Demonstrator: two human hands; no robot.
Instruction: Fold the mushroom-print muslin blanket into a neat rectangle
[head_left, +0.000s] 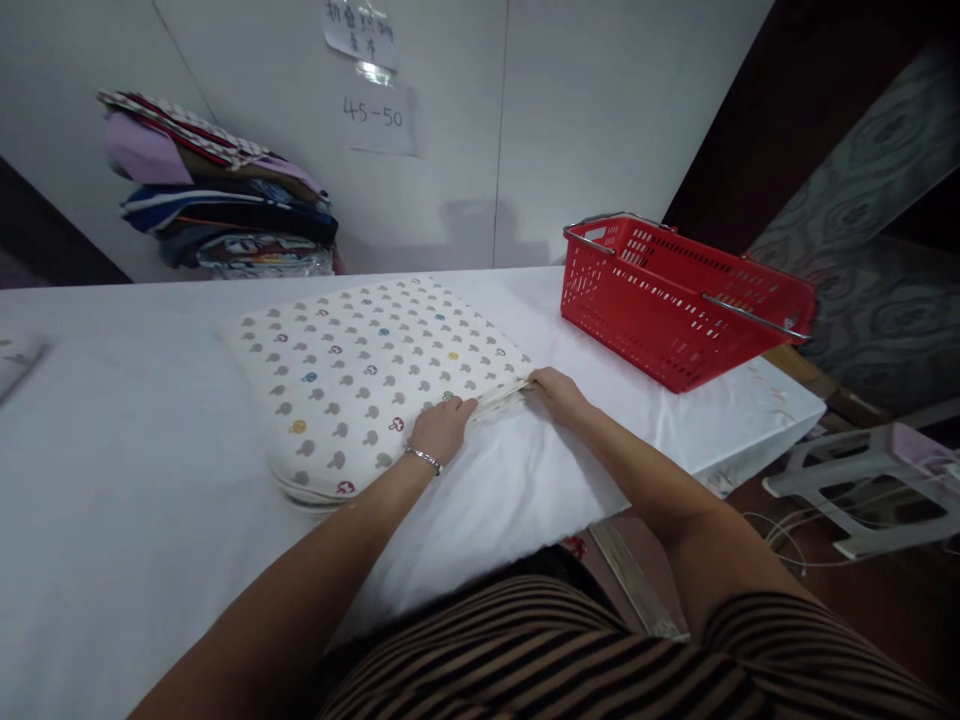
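Observation:
A folded white cloth (375, 370) with small grey and coloured mushroom prints lies flat on the white-covered table (135, 440). Its layers show at the near left corner and along the near right edge. My left hand (442, 430), with a silver bracelet at the wrist, grips that near edge around its middle. At the right corner of the same edge, my right hand (557, 397) pinches the layers between thumb and fingers. The fingertips of both hands are partly hidden by the cloth.
A red plastic basket (660, 310) with metal handles stands at the back right. Folded clothes (232, 195) are stacked at the back left, against the wall. Part of another cloth (16, 360) shows at the far left. A plastic stool (862, 480) stands right of the table.

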